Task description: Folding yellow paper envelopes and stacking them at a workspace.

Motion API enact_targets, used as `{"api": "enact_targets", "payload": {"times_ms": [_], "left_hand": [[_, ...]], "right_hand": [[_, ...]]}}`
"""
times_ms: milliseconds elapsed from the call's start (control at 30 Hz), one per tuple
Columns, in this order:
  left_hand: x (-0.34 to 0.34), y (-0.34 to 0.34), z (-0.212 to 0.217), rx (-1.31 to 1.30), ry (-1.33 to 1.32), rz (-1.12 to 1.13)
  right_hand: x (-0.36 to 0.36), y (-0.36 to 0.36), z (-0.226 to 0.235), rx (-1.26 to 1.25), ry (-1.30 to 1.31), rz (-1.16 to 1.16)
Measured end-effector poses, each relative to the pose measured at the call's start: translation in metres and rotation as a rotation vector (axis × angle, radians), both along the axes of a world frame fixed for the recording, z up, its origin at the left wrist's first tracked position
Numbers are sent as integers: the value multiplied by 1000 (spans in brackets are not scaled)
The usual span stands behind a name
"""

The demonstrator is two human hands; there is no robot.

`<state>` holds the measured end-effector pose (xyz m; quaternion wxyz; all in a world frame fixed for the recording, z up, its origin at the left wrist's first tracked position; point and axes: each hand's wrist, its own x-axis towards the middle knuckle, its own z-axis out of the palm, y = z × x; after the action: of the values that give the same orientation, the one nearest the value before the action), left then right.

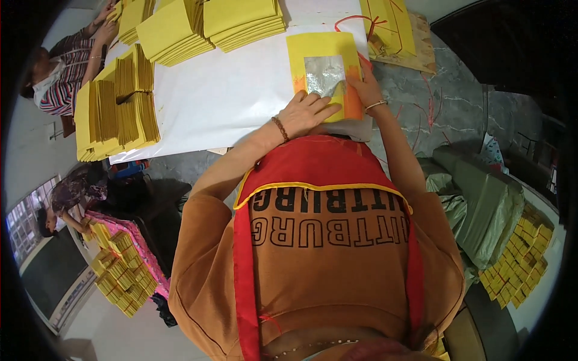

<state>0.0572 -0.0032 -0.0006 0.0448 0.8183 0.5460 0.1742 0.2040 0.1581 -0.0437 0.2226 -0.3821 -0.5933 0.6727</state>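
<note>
At the upper left of the frame another person (pixel 57 72) in a striped top works beside piles of yellow paper (pixel 114 108) on the white table cover (pixel 229 96); more stacks (pixel 211 24) lie along the top edge.

Just left of centre, the left hand (pixel 304 114), with a bead bracelet at the wrist, lies flat with fingers spread, pressing the lower left corner of the yellow sheet with a silver foil square (pixel 324 75). It closes on nothing; the palm only holds the sheet down. The sheet sits upper centre, directly beyond both hands, its long side running away from the person toward the top of the frame, with an orange band along its near and right edges.

The right hand (pixel 364 87) rests at the sheet's right edge, fingers pointing up along it; whether they pinch the edge or only touch it cannot be told. Both hands touch the sheet, so neither is nearer.

The sheet's near edge is hidden by the hands, and the red and orange clothing blocks the table's near side. At lower right, small bundles (pixel 518 259) sit blurred near the rim.
</note>
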Motion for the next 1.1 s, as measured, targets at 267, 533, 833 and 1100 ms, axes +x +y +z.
{"api": "enact_targets", "payload": {"times_ms": [267, 533, 833, 1100], "left_hand": [[-1, 1, -11, 221, -52, -1], [-10, 1, 5, 62, 49, -56], [-31, 17, -9, -500, -775, 204], [-33, 19, -7, -695, -916, 301]], "right_hand": [[6, -3, -1, 237, -67, -11], [26, 0, 26, 602, -183, 272], [34, -6, 3, 52, 168, 188], [31, -9, 2, 132, 117, 145]]}}
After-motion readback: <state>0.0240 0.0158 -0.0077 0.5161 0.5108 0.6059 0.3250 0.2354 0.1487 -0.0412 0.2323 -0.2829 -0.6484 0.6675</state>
